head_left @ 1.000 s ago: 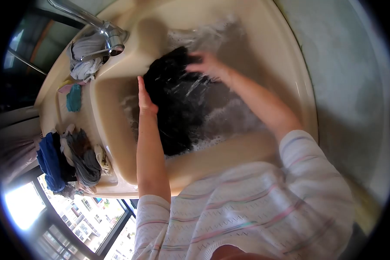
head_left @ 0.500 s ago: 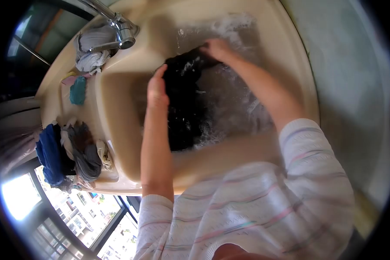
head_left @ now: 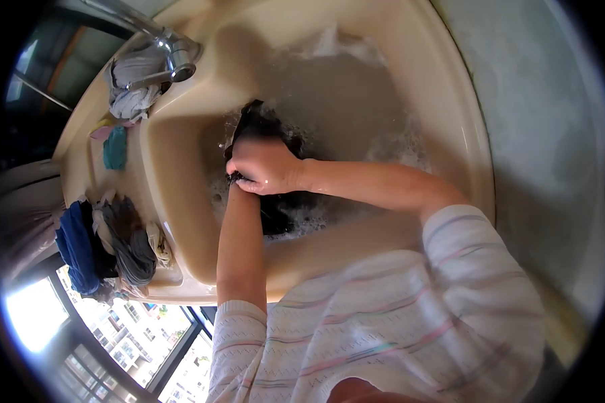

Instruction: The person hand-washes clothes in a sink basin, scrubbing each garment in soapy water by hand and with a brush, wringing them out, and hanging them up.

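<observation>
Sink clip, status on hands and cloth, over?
Right hand closed on black cloth; left hand hidden. Cloth partly in cloudy water. Faucet off to the side, not obstructing.

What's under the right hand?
Black cloth shows at the far and near sides of the right hand, in cloudy water. The left forearm runs up to that hand; the left hand itself is covered, so its grip can't be seen.

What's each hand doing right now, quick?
Right hand: closed, apparently gripping the black cloth in the basin.
Left hand: cannot be told; it is hidden beneath the right hand and cloth.
</observation>
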